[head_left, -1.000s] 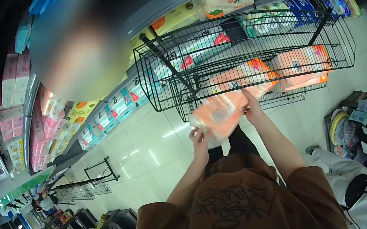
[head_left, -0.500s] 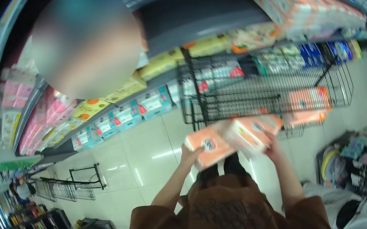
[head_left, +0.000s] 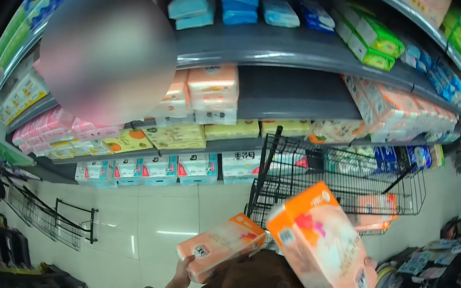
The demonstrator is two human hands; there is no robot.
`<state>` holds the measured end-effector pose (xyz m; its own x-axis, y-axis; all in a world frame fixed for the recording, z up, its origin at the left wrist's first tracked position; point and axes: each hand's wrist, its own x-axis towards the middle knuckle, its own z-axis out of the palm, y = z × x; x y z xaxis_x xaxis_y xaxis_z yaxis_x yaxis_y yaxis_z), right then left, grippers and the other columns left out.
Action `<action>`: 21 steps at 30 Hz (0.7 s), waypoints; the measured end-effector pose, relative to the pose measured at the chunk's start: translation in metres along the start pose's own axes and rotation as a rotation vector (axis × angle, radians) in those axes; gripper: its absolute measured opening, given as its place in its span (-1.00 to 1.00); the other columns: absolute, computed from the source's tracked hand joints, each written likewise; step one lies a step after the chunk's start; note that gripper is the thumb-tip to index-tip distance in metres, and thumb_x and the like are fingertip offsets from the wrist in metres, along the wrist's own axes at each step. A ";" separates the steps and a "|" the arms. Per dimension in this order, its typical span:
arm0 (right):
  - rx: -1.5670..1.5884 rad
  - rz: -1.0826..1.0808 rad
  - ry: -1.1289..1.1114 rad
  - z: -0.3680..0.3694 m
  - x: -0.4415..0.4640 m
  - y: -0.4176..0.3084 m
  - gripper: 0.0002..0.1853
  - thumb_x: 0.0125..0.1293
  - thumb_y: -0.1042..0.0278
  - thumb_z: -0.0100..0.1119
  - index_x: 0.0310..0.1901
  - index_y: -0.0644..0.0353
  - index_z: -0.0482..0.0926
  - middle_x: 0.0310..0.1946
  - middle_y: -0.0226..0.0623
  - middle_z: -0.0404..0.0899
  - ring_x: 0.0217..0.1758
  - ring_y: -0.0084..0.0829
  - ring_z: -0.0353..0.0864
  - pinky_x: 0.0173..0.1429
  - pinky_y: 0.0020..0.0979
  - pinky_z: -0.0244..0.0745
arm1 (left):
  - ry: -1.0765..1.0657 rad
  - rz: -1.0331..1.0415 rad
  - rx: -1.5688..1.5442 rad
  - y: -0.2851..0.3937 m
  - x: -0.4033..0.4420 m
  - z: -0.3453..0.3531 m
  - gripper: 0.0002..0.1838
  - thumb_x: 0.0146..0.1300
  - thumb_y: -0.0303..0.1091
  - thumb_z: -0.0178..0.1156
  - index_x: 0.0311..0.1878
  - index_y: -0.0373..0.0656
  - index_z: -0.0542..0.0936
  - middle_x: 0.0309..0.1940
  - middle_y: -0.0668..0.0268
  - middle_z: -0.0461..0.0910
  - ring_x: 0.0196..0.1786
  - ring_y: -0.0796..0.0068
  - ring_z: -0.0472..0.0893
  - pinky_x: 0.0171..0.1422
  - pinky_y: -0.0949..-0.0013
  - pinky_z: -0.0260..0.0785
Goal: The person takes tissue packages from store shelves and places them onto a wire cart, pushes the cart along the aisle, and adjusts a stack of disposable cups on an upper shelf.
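In front of my body I hold two orange and white tissue packs. My left hand [head_left: 184, 270] grips the near end of the left tissue pack [head_left: 221, 248], thumb on top, and that pack lies tilted toward the shelf. The right tissue pack [head_left: 327, 245] is raised closer to the camera, its bright orange end up. Behind its right edge only the fingertips of my right hand [head_left: 370, 264] show, pressed against it. Just beyond both packs stands a black wire cart [head_left: 335, 179], with another orange tissue pack [head_left: 376, 206] at its right side.
Ahead runs a grey shelf unit [head_left: 293, 85] with several levels. Orange tissue packs [head_left: 214, 90] stand on its middle level, more [head_left: 396, 106] to the right. Another black wire rack [head_left: 45, 211] is on the tiled floor at left. Dark display stands are at lower left; stacked goods at lower right.
The view has lifted toward the shelves. The two packs, overlapping before, are now apart; the right one has come up closer to the camera and turned its orange end upward.
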<state>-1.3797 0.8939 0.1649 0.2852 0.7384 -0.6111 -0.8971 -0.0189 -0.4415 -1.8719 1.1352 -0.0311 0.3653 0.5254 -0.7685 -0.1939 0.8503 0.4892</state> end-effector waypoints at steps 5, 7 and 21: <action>0.000 -0.075 -0.166 0.044 0.099 -0.040 -0.43 0.36 0.10 0.14 0.28 0.28 0.39 0.17 -0.03 0.53 0.15 -0.13 0.60 0.21 -0.06 0.54 | -0.030 0.307 -0.163 -0.004 -0.034 -0.022 -0.31 0.20 -0.30 0.18 0.39 -0.24 0.22 0.18 0.06 0.47 0.22 0.15 0.53 0.33 0.14 0.39; -0.136 -0.142 -0.259 0.088 0.155 -0.062 -0.43 0.35 0.10 0.16 0.28 0.28 0.39 0.17 -0.02 0.53 0.14 -0.13 0.60 0.20 -0.05 0.54 | 0.022 0.410 -0.243 -0.013 -0.052 -0.031 -0.30 0.21 -0.29 0.16 0.40 -0.24 0.19 0.21 0.06 0.45 0.24 0.15 0.51 0.34 0.13 0.37; -0.746 -0.352 -0.297 0.254 0.405 -0.047 -0.63 0.39 0.35 0.11 0.17 0.26 0.37 0.05 -0.15 0.53 0.12 -0.23 0.57 0.20 -0.20 0.51 | 0.202 0.514 -0.552 -0.038 -0.091 0.000 -0.29 0.32 -0.13 0.06 0.45 -0.25 0.14 0.32 0.03 0.37 0.34 0.11 0.43 0.42 0.05 0.30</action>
<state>-1.3072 1.3649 0.1049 0.3112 0.9273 -0.2082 -0.2895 -0.1161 -0.9501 -1.8980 1.0549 0.0198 -0.0558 0.8075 -0.5872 -0.7381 0.3626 0.5689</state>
